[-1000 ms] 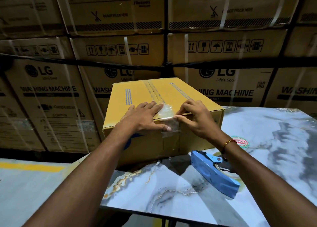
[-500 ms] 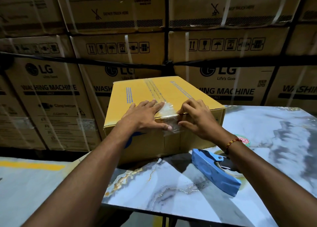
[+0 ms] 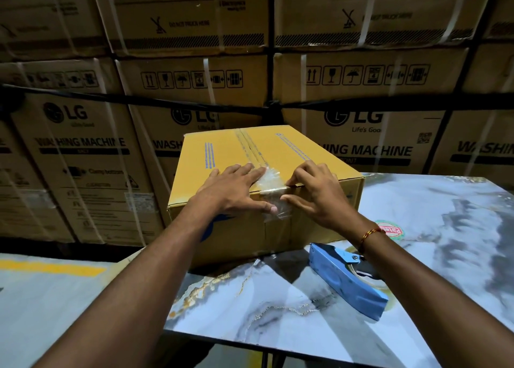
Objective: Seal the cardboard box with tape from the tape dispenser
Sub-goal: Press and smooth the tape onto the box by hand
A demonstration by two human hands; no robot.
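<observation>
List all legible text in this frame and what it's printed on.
"LG" and "WASHING MACHINE": stacked cartons behind the table.
"Life's Good": carton at right, cut off by the yellow box.
"DO NOT TRUCK HERE": upper carton.
"Clamp bottom": left carton, faint.
Handling pictograms: symbols only.
Blue print on the yellow box, QR code, round table sticker: unreadable.

Yellow cardboard box, clear tape and blue dispenser on the marble table

The cardboard box (image 3: 222, 150) sits mid-frame, flaps closed, with tape strips running along its top seam. A crinkled piece of clear tape (image 3: 271, 185) folds over the near top edge onto the front face. The blue tape dispenser (image 3: 346, 280) lies on its side at lower right, just beside the box's near corner.
</observation>
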